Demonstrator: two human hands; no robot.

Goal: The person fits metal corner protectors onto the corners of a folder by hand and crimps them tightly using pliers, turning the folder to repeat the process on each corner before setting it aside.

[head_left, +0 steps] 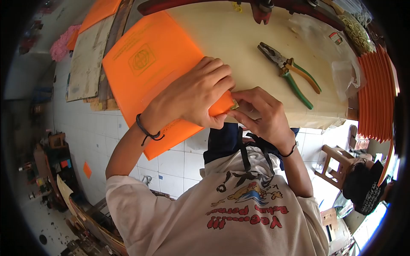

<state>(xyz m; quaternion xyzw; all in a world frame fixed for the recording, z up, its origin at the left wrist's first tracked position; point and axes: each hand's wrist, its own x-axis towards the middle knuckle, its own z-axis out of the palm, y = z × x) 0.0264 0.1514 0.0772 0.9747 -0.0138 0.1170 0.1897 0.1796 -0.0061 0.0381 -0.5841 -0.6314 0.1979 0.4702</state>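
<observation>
Okay, so just the head view here. Left hand is clamped on the folder, thumb underneath and fingers over the top, near the near-left corner of the table; a lot of the folder sticks out past the left edge. Right hand has thumb and fingertips pinched on a tiny shiny bit at the held end, too small to make out. My read: this is the fiddly step, working that bit, and it calls for a firm left hold plus careful right fingertips.

Tan paper covers the table. Pliers lie toward the right edge, a plastic bag is crumpled by the far-right corner, and a red tool sits at the far edge. Past the right edge: an orange stack, plus a stool on white tiles.
</observation>
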